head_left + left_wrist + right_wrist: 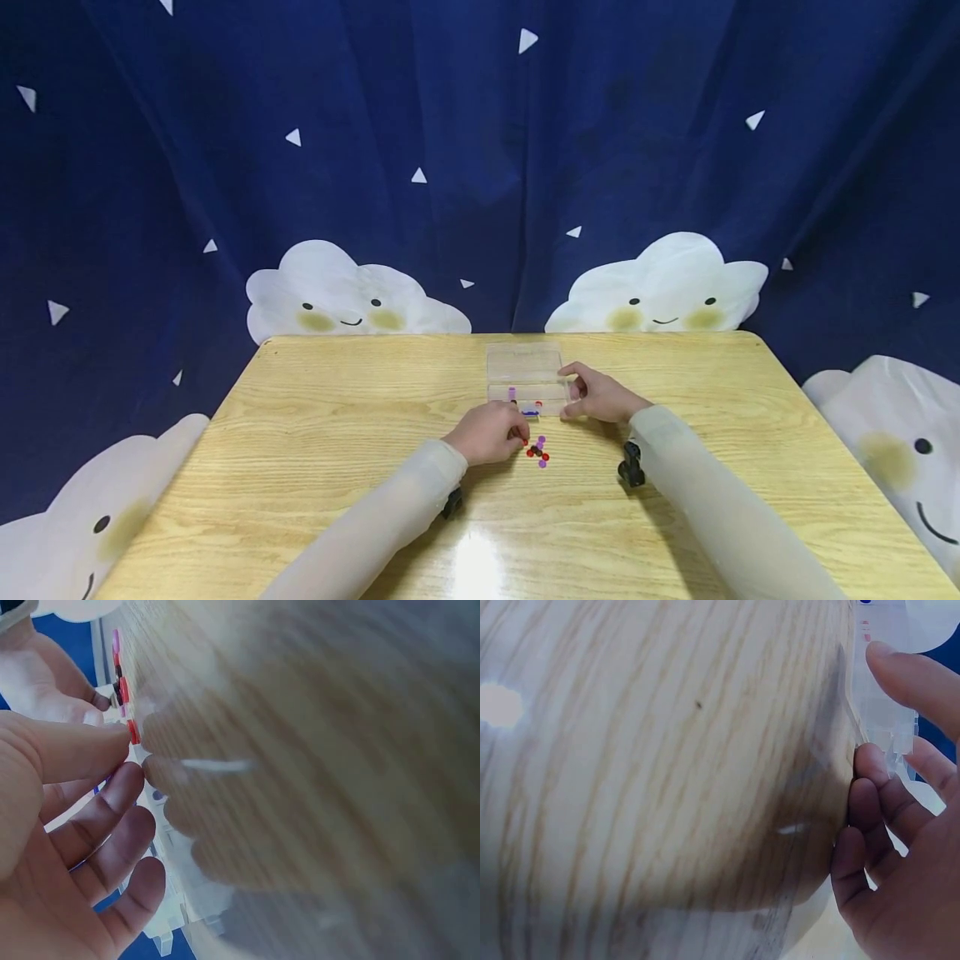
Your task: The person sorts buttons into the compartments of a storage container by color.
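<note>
A clear plastic box (551, 392) lies on the table with its lid (522, 363) folded back toward the curtain. Purple, red and blue round pieces show inside it. My right hand (600, 395) grips the box's right end; in the right wrist view the thumb (900, 671) is over the box and the fingers are bent at its edge. In front of the box, my left hand (491, 432) pinches a small red disc (133, 732) at the tips of thumb and forefinger, its other fingers loosely bent. Just right of that hand lies a small cluster of red, purple and dark discs (544, 457).
The wooden table (337, 408) reaches back to a dark blue curtain (465, 125) with white triangles and smiling clouds. Both forearms come in from the front edge, with a black device (632, 467) under the right wrist.
</note>
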`<state>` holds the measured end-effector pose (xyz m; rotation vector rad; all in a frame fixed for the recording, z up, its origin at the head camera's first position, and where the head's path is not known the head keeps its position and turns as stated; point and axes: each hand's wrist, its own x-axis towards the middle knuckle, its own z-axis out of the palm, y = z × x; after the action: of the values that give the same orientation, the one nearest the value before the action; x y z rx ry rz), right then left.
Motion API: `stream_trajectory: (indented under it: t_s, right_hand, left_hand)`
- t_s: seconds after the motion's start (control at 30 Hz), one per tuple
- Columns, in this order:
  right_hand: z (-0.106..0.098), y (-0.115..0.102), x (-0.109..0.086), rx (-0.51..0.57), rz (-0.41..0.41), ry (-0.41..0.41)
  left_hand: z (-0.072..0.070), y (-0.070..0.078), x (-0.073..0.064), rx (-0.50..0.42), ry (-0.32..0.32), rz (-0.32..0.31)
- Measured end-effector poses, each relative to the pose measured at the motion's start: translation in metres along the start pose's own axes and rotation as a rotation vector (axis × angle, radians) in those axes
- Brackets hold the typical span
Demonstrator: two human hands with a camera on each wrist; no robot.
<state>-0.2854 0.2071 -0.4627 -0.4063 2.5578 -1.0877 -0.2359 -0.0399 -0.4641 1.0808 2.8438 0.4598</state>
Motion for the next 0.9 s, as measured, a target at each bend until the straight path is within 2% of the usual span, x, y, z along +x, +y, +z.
stream_trajectory:
  t_s: [0.43,0.7,0.9]
  right_hand:
    - [-0.0008,0.0033,0.0022,0.010,-0.023,-0.003]
    - [0.0011,0.0014,0.0010,0.008,-0.020,-0.001]
    - [0.0002,0.0014,0.0015,0.011,-0.005,0.000]
  left_hand:
    - [-0.0040,0.0056,0.0002,0.040,0.005,0.007]
    - [-0.0054,0.0078,-0.0003,0.051,-0.002,-0.026]
    - [-0.0036,0.0042,0.0010,0.007,-0.014,-0.039]
